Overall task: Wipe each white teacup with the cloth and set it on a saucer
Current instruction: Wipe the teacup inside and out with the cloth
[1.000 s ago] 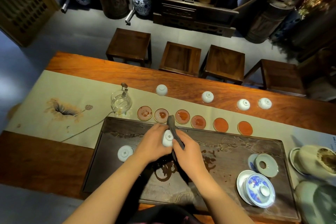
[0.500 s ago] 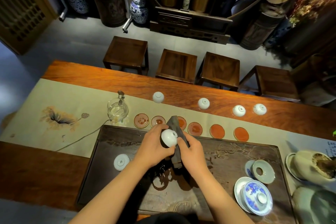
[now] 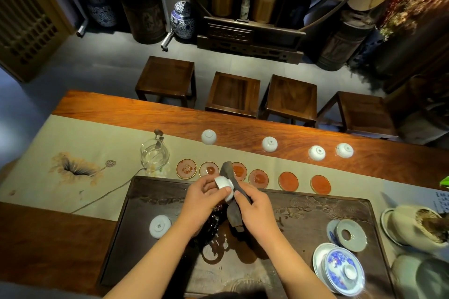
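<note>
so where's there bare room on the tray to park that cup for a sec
Roomiest: the tea tray's carved right-centre stretch, between the right hand and the ringed lid. There is also a strip along its far-left edge, above the upturned cup. The middle is wet and under the hands; the near right corner is crowded by the blue-and-white lidded bowl.
</note>
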